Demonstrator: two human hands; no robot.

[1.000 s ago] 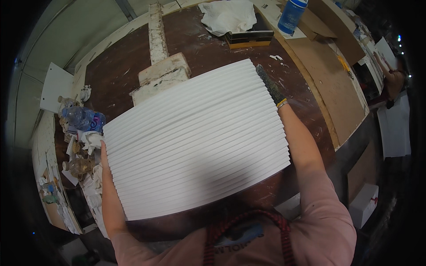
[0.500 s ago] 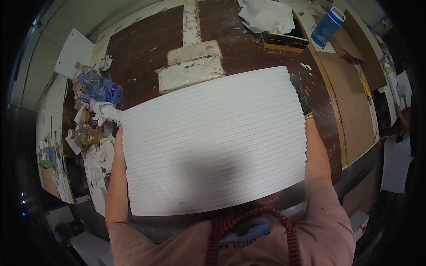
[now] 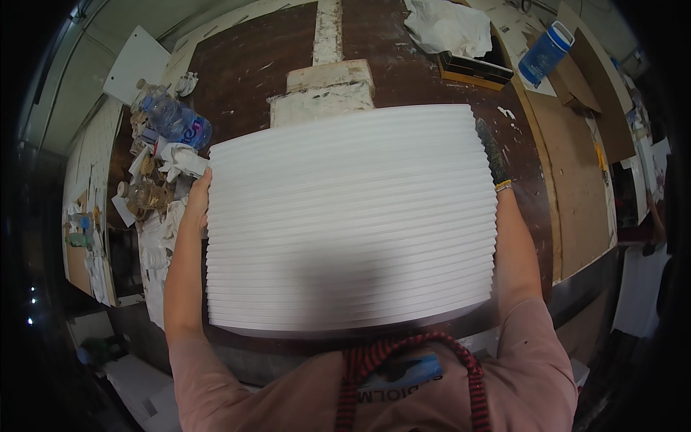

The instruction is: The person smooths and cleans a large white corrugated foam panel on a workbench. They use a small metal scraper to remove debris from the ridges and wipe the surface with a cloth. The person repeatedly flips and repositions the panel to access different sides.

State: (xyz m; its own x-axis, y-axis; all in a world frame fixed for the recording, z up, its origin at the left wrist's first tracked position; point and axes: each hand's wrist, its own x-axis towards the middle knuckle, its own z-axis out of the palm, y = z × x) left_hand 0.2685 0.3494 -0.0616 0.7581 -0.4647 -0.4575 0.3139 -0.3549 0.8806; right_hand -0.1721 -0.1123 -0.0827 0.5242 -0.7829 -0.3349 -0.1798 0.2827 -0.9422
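Note:
A wide white panel with close ridges (image 3: 345, 187), like a pleated sheet, spans the space between my arms and casts a dark blur near its middle. My left hand (image 3: 202, 189) is bare and grips the panel's left edge near the far corner; its fingers are mostly hidden behind that edge. At the opposite edge, my right hand (image 3: 492, 150), in a dark glove with a yellow cuff, holds the panel from the side. Its fingertips are largely covered by the sheet.
Beneath lies a brown stained table (image 3: 237, 93). Beyond the panel sit pale smeared blocks (image 3: 324, 97). Plastic bottles (image 3: 176, 122) and crumpled paper crowd the left. Far right are a black box (image 3: 475, 68) with white plastic and a blue bottle (image 3: 547, 52).
The panel has turned slightly clockwise, its left side shifting away from me along with my left hand. The whole view has shifted a little; both hands stay at the panel's edges.

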